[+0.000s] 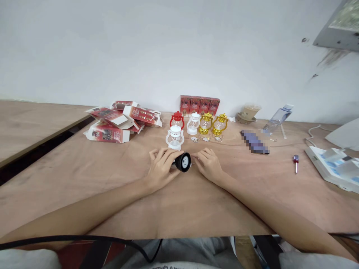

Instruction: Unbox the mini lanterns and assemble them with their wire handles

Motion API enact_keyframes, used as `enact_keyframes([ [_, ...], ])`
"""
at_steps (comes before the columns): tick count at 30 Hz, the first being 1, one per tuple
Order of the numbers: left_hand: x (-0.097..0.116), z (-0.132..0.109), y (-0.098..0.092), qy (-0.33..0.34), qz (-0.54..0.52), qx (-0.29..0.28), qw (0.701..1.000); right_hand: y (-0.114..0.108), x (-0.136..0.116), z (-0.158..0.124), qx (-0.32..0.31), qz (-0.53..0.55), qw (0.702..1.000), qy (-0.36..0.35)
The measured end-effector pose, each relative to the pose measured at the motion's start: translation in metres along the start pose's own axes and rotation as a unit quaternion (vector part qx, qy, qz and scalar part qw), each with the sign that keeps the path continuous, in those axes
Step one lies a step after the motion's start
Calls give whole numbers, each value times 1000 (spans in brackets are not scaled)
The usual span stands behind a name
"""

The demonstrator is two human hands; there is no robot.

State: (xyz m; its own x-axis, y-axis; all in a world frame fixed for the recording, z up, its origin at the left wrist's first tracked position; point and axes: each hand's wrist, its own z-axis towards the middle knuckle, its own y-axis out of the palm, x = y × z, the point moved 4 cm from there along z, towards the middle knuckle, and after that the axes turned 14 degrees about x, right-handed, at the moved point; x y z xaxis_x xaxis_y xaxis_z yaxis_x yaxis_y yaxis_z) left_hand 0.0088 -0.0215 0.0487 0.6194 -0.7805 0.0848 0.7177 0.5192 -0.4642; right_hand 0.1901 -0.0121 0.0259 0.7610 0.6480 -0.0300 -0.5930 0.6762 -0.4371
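My left hand (162,168) is closed round a small black lantern (183,163), tipped so that its round base with a white disc faces me. My fingers hide most of its body. Close by on the right, the fingertips of my right hand (209,164) are drawn together beside the lantern; what they hold, if anything, is too small to make out. Just beyond my hands stands a white lantern (175,138) with a clear middle. Behind it are a red lantern (177,121), another white lantern (193,124) and two gold lanterns (205,124).
Red printed boxes (199,105) stand against the wall; opened cartons (109,132) lie piled left. Small white pieces (206,139) sit before the lanterns. Rightward are a phone (255,142), a cup (251,111), a tilted bottle (277,118), a screwdriver (296,162) and a power strip (332,168).
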Motion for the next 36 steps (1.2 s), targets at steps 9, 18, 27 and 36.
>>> enact_keyframes([
  [9,-1,-2,2,7,14,-1,1000,-24,-28,9,100,79,984,-121],
  [18,5,-2,2,68,39,5,997,-24,-36,11,102,42,979,-169],
  [27,6,-2,2,102,82,23,991,-22,-45,10,118,-12,978,-172],
  [36,9,-2,0,125,90,46,987,-22,-42,12,99,26,979,-178],
])
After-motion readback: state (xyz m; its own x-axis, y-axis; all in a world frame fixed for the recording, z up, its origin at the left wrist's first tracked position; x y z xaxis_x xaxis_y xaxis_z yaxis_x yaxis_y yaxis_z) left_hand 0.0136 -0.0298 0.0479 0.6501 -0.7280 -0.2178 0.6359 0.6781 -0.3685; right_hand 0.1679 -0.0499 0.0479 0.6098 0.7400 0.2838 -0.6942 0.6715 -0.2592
